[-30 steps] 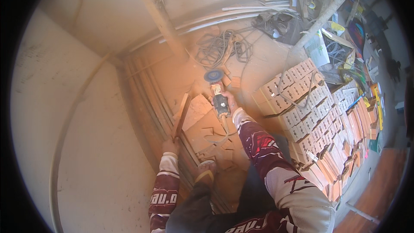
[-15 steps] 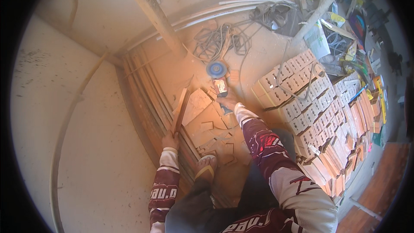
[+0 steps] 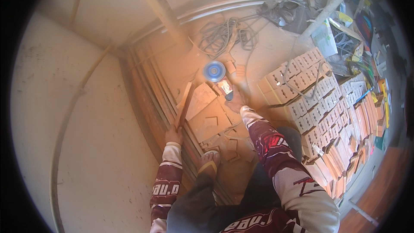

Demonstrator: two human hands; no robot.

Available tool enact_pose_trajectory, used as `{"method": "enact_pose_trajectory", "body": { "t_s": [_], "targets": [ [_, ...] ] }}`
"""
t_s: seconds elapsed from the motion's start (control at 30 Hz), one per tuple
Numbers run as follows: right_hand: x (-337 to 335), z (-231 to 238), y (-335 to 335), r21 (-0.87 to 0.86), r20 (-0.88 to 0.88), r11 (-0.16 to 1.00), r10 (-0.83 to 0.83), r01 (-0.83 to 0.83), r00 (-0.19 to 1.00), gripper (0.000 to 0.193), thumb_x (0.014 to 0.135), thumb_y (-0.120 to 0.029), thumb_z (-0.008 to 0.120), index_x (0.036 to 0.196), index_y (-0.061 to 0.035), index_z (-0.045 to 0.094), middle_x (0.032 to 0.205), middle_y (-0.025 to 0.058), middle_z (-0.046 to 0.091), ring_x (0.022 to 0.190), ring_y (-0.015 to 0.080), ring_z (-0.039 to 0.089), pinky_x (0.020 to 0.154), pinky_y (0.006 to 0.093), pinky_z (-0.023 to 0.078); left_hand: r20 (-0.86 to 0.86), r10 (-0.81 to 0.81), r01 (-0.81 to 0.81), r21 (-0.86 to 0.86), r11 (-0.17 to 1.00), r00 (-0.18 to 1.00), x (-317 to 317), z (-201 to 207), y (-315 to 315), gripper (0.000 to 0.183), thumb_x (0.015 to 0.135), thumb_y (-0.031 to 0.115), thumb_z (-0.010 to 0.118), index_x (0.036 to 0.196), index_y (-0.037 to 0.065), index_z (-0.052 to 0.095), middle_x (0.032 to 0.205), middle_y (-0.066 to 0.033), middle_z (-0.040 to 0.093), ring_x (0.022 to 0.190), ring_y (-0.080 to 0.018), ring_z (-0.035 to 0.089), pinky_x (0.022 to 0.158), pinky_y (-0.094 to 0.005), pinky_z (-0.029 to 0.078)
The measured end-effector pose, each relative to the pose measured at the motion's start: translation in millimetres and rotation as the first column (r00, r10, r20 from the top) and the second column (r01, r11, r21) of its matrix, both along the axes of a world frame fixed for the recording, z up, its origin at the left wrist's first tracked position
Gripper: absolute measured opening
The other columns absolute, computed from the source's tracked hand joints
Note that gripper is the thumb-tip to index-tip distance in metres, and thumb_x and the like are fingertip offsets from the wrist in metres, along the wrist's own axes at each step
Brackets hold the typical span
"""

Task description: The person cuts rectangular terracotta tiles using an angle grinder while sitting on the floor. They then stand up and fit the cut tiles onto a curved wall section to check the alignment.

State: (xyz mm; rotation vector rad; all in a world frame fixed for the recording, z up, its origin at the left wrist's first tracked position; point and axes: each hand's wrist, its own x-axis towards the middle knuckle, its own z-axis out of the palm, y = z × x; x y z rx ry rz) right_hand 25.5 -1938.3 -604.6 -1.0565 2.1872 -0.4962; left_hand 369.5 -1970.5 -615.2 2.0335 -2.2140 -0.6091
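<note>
- The right hand (image 3: pixel 236 102) grips the handle of an angle grinder (image 3: pixel 221 81), fingers wrapped round the body of the tool; single fingers are too small to make out.
- The grinder's round blue disc (image 3: pixel 214 71) points away from the person, just above the floor and just beyond the upper edge of a flat tile (image 3: pixel 201 100).
- The left hand (image 3: pixel 173 134) is closed on the near end of a long narrow strip (image 3: pixel 184 104) of reddish tile, which runs up and away from the hand, tilted on its edge.
- The strip lies just left of the flat tile and touches or nearly touches its left edge; which of the two, I cannot tell.
- More cut pieces (image 3: pixel 213 123) lie on the floor between the two hands, some with notches.
- A foot in a sandal (image 3: pixel 209 164) rests on the floor just below those pieces, between the forearms.
- Both sleeves are dark red with a white pattern.
- To the right, well apart from the grinder, stand stacked rows of shaped bricks (image 3: pixel 315 99).
- A tangle of cable (image 3: pixel 224 36) lies on the floor beyond the disc.
- A pale wall (image 3: pixel 86 116) fills the left side.
- Dusty orange haze hangs over the floor round the grinder.
</note>
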Motion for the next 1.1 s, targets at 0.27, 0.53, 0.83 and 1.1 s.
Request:
{"method": "enact_pose_trajectory", "body": {
  "t_s": [0.27, 0.53, 0.83, 1.1],
  "targets": [
    [-0.1, -11.5, 1.0, -0.025, -0.002, 0.998, -0.053, 0.053, 0.999, 0.09, 0.068, -0.029, 0.074, 0.144, -0.0095, 0.028, 0.132, 0.0236, 0.041, 0.121, 0.0415, 0.045, 0.1, 0.0486, 0.041, -0.017, -0.024, 0.024, -0.027, 0.999, 1.0, -5.2, 4.8, 2.0, 0.035, 0.087, 0.033, 0.063, 0.101, 0.002, 0.055, 0.087, -0.025, 0.065, 0.084, -0.0461, 0.063, 0.074, -0.0517, 0.049],
    [-7.6, -14.3, 9.3, 0.024, -0.104, 1.0, 0.022, -0.019, 0.994, 0.095, 0.068, -0.034, 0.076, 0.146, -0.0106, 0.027, 0.13, 0.0228, 0.043, 0.122, 0.0395, 0.045, 0.101, 0.0463, 0.04, 0.03, 0.0, 0.0, -0.013, 1.0, 1.0, -25.2, 18.1, -5.4, 0.038, 0.084, 0.035, 0.067, 0.102, 0.004, 0.054, 0.088, -0.0243, 0.065, 0.086, -0.0466, 0.062, 0.074, -0.0526, 0.048],
    [-10.6, -15.2, 17.5, -0.004, -0.172, 1.0, 0.002, -0.003, 0.985, 0.105, 0.065, -0.045, 0.078, 0.147, -0.0068, 0.024, 0.135, 0.0244, 0.038, 0.13, 0.0387, 0.035, 0.108, 0.0462, 0.032, 0.079, 0.005, -0.011, 0.075, 0.997, 0.997, -40.5, 22.6, -14.2, 0.042, 0.087, 0.037, 0.063, 0.108, 0.002, 0.057, 0.1, -0.0235, 0.066, 0.097, -0.0421, 0.062, 0.082, -0.0499, 0.049],
    [-2.2, -6.6, 16.4, -0.023, -0.055, 1.0, 0.018, -0.019, 0.998, 0.115, 0.065, -0.051, 0.079, 0.15, -0.0067, 0.016, 0.144, 0.0239, 0.03, 0.136, 0.0404, 0.028, 0.111, 0.0476, 0.029, -0.41, 0.099, -0.008, 0.216, 0.976, 0.907, -4.4, 8.9, -29.1, 0.041, 0.088, 0.025, 0.065, 0.12, -0.001, 0.059, 0.1, -0.0194, 0.07, 0.091, -0.0302, 0.068, 0.081, -0.0405, 0.051]
  ]
}}
